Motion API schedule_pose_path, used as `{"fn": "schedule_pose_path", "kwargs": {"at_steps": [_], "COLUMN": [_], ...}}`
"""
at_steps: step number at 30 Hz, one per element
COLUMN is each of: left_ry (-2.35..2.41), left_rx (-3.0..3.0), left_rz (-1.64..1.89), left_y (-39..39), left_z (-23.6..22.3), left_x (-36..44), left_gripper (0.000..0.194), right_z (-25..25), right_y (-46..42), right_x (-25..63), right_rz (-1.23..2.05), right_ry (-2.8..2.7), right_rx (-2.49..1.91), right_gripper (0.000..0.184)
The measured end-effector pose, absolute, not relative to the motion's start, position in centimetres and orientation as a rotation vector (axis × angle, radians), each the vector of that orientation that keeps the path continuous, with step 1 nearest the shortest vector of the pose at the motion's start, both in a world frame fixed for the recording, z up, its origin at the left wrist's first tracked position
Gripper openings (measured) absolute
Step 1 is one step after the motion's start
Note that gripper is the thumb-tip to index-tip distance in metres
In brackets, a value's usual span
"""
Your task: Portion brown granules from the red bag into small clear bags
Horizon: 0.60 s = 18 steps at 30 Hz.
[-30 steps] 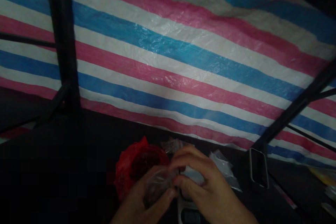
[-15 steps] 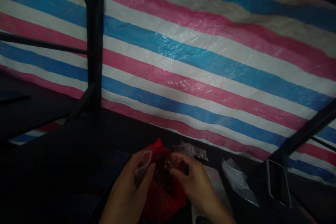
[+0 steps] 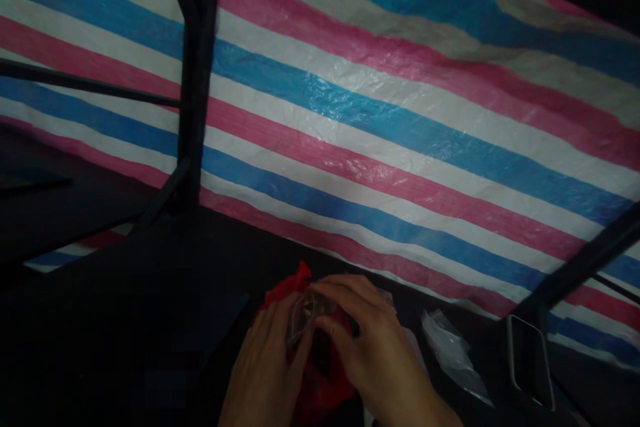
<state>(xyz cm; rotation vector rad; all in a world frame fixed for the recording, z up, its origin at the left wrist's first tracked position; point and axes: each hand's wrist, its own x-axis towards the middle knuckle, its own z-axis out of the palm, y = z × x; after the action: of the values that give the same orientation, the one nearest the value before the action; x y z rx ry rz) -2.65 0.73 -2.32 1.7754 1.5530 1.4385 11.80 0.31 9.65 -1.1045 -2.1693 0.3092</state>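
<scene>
Dim scene, hands at bottom centre. Left hand [image 3: 267, 363] and right hand [image 3: 373, 347] both pinched on a small clear bag [image 3: 304, 310], held between them just above a red bag [image 3: 320, 363]. Left grip: thumb and fingers closed on the small bag's left edge. Right grip: fingertips closed on its top and right side, thumb underneath. Small bag's long axis roughly upright, tilted a little, mouth end toward the top under the right fingertips; contents too dark to tell. Red bag directly below and behind the grip, crumpled, one peak poking up just left of the grip, resting on the dark tabletop [image 3: 150, 320]. Right of the grip, near: a flat clear plastic bag [image 3: 450, 353] lying on the tabletop, long axis slanting down to the right. Further right, well apart: a dark phone-like slab with pale rim [image 3: 530, 360], propped near a black frame bar [image 3: 580, 267]. Behind the grip: striped tarp [image 3: 380, 120], pink, blue and white bands. Up and left of the grip: black upright post [image 3: 197, 73].
</scene>
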Motion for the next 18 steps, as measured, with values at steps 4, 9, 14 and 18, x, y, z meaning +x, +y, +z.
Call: {"fn": "schedule_pose_path", "kwargs": {"at_steps": [4, 9, 14, 18], "left_ry": [1.549, 1.548, 1.529, 1.506], "left_rx": [1.736, 1.641, 1.543, 1.46], "left_rz": [1.421, 1.398, 1.408, 1.426], "left_y": [0.6, 0.4, 0.6, 0.4], "left_z": [-2.1, -1.3, -1.3, -1.3], "left_x": [-2.7, -2.5, -2.3, -2.3], "left_gripper": [0.037, 0.041, 0.046, 0.045], "right_z": [9.6, 9.5, 9.6, 8.3], "right_y": [0.2, 0.1, 0.2, 0.5], "right_x": [11.8, 11.8, 11.7, 12.3], "right_rz": [0.299, 0.282, 0.419, 0.593], "right_ry": [-2.177, -2.186, -2.048, -1.811], "right_rx": [-1.127, -1.15, -1.204, -1.231], "right_gripper": [0.051, 0.049, 0.047, 0.04]}}
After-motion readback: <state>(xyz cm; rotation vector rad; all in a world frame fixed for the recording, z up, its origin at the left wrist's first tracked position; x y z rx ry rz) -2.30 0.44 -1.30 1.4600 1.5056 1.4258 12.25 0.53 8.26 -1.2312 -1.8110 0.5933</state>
